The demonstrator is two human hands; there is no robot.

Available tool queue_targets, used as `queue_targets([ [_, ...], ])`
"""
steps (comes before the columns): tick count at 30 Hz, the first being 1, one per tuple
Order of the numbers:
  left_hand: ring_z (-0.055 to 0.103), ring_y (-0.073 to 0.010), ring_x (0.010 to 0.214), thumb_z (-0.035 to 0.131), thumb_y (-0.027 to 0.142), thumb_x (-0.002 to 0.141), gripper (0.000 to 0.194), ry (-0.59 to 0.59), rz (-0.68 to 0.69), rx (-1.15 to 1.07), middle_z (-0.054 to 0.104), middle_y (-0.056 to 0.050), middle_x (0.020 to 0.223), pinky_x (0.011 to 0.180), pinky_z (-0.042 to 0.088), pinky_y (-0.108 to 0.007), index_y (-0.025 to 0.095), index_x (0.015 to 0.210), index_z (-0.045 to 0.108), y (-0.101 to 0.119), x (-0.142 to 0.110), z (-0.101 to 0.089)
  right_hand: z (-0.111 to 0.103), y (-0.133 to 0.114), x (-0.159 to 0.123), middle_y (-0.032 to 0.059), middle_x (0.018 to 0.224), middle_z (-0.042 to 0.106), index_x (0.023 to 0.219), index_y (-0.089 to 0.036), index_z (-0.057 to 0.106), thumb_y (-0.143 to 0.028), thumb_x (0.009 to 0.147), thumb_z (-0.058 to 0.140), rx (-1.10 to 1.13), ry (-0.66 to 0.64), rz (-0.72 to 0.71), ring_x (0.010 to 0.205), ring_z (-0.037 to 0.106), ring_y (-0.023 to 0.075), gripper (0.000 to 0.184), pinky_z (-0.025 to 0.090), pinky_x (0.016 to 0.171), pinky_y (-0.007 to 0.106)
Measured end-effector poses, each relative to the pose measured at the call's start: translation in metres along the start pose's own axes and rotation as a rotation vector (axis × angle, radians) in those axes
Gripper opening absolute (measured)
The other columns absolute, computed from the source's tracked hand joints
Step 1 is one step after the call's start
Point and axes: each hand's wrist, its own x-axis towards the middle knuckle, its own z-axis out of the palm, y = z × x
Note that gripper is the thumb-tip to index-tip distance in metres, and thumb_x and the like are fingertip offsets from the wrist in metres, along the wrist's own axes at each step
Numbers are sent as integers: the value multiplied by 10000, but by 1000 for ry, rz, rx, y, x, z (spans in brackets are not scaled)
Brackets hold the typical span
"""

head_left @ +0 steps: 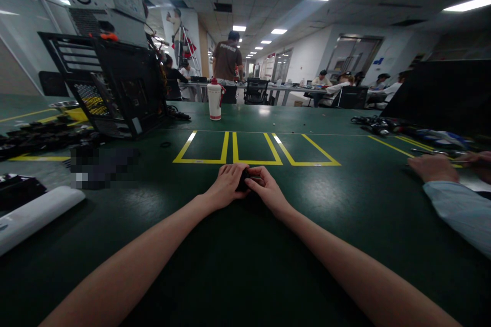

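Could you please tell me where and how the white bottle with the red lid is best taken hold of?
I'd grip the white bottle around its lower half, below the red lid and red strap, coming from the near side. It stands upright and looks roughly cylindrical, while the black computer case to its left probably makes that side tighter.

Dark green table [230, 265], yellow tape outlines [258, 163], red-lidded white cup [215, 103], black computer case [132, 87], long white object [38, 217]

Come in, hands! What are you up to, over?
Left hand and right hand closed around small dark object, mostly hidden. Yellow tape lies just beyond. White bottle farther back, touching neither hand.
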Motion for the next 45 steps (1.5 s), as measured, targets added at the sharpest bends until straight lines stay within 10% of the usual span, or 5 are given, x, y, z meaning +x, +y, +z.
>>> queue_targets([
  [45,434,-243,1066,613,239,689,542,-12,4,-8,463,-74,1127,909,297,-397,199,1144,321,0,-1,-4,-1,4,1,36,1003,564,958,-217,501,-292,718,566,-33,-9,21,956,541,188,260,459,787,341],
])
